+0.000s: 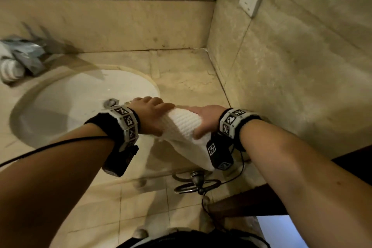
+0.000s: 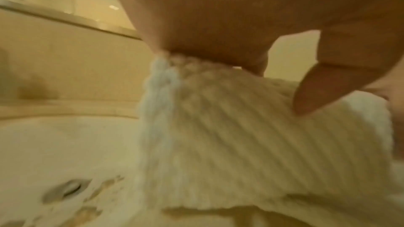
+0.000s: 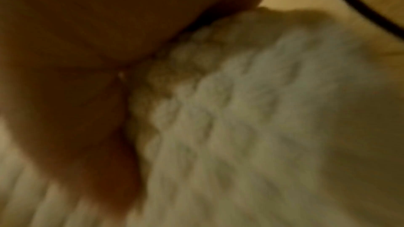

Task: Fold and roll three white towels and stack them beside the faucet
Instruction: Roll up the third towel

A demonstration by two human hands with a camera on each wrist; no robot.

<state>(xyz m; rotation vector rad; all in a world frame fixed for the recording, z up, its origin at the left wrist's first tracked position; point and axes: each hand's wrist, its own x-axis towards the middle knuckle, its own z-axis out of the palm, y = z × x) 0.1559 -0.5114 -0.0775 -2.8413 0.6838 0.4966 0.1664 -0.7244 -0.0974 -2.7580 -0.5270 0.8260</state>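
From the head view, both hands gripped a white ribbed towel just right of the sink: left hand, right hand. The left-wrist view showed fingers pinching it; the right-wrist view, blurred, seemingly likewise.

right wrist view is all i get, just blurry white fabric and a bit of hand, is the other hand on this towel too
Observer: Yes. In the head view the left hand grips one end of the white towel and the right hand grips the other.
Operator: is it lying on the counter
Observer: No, it is lifted; its lower part hangs past the front edge of the counter.
Operator: where's the sink from there
Observer: The sink lies to the left of the towel, partly under the left hand.
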